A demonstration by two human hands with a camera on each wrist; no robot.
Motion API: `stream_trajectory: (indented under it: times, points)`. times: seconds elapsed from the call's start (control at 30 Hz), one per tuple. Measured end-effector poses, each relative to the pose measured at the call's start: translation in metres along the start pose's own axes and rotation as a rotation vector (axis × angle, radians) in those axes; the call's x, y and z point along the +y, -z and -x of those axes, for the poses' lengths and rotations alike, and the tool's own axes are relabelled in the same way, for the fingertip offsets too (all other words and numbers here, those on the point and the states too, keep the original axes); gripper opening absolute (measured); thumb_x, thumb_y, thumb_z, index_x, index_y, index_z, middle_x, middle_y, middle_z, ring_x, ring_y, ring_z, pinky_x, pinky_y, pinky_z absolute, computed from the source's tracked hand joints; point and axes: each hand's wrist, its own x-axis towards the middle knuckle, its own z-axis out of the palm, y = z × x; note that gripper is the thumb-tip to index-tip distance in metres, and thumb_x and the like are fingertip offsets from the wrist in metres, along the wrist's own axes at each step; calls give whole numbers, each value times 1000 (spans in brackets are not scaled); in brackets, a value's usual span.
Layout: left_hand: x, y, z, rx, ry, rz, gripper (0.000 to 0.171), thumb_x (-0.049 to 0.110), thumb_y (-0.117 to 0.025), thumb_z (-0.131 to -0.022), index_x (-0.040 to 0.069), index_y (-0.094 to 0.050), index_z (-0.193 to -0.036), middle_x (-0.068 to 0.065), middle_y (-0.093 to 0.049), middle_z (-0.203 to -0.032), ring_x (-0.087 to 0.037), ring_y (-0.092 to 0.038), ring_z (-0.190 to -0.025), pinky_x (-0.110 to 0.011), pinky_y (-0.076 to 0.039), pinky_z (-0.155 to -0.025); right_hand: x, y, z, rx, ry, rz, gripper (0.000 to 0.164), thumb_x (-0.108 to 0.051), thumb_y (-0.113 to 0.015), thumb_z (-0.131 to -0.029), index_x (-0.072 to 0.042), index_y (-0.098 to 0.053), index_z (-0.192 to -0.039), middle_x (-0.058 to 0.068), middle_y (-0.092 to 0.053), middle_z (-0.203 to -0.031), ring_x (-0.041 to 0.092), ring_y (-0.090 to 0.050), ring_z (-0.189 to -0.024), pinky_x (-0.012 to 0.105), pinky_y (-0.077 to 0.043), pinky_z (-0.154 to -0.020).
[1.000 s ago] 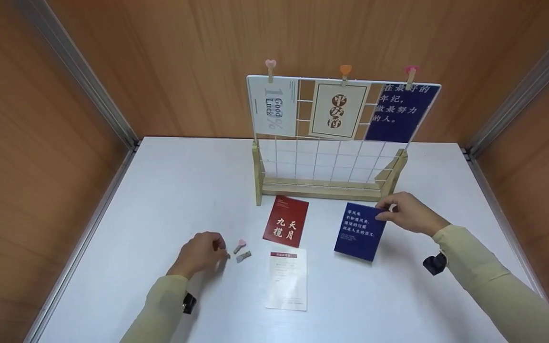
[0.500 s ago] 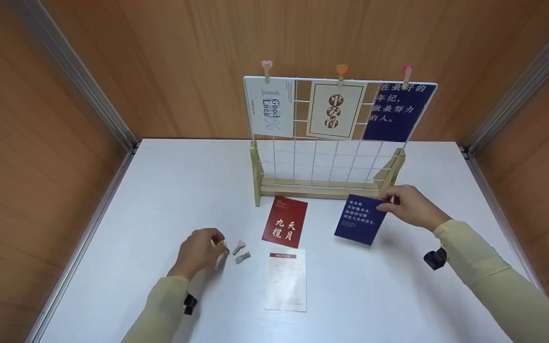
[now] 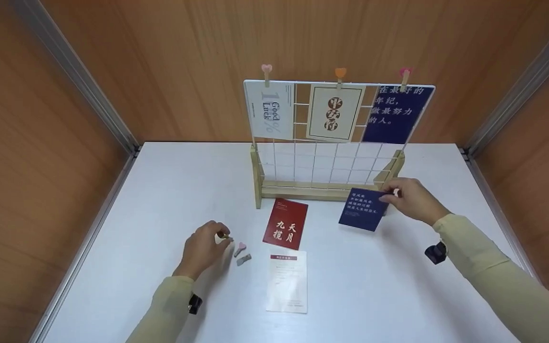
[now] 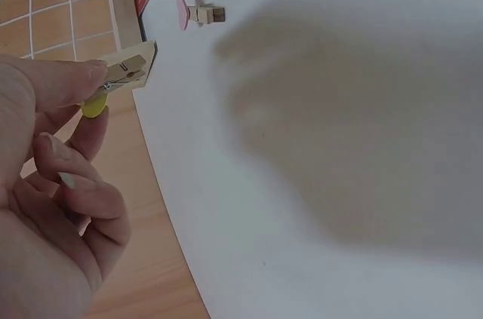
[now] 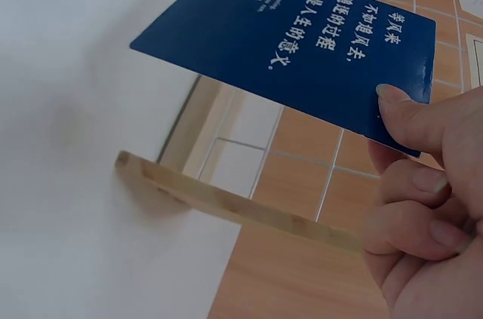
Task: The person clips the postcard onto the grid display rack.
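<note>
My left hand (image 3: pixel 204 248) pinches a small wooden clothespin (image 4: pixel 121 76) with a yellow decoration between thumb and fingers, above the table's left part. Beside it on the table lie a pink heart clothespin (image 3: pixel 240 248) and a grey-topped clothespin (image 3: pixel 244 259). My right hand (image 3: pixel 413 201) grips a dark blue card (image 5: pixel 302 55) with white writing by one corner, thumb on its printed face. The card hangs tilted in front of the right foot of a white wire grid rack (image 3: pixel 324 162) on a wooden base.
Along the grid's top, clothespins hold a pale "Good Luck" card (image 3: pixel 270 112), a cream card (image 3: pixel 335 113) and a navy card (image 3: pixel 398 114). A red card (image 3: pixel 286 224) and a white card (image 3: pixel 287 282) lie on the white table (image 3: pixel 184 186). Wooden walls (image 3: pixel 198 71) surround it.
My right hand has raised the blue card and moved it toward the rack. My left hand has lifted the yellow clothespin slightly off the table.
</note>
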Motion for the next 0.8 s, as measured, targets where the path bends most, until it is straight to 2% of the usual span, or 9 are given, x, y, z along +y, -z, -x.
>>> stream_trajectory:
  times: [0.3, 0.63, 0.8]
  points:
    - [16, -3, 3, 52, -94, 61, 15, 6, -80, -83, 11, -73, -95, 3, -64, -91, -26, -66, -90, -43, -54, -77, 4, 6, -5, 67, 9, 33, 14, -7, -67, -94, -1, -71, -107, 11, -66, -101, 27, -55, -88, 41, -48, -77]
    - [46, -4, 3, 32, -125, 107, 17, 10, -81, -83, 16, -73, -96, 7, -63, -92, -20, -65, -91, -37, -54, -82, 6, 7, -7, 141, 22, 48, 14, -3, -67, -93, 1, -72, -105, 13, -64, -102, 27, -54, -86, 42, -47, -76]
    - [56, -3, 3, 44, -152, 107, 18, 8, -81, -82, 16, -73, -96, 8, -64, -92, -18, -65, -90, -37, -54, -83, 4, 8, -12, 165, 19, 40, 19, -3, -67, -93, 0, -72, -111, 14, -64, -107, 28, -56, -92, 45, -49, -82]
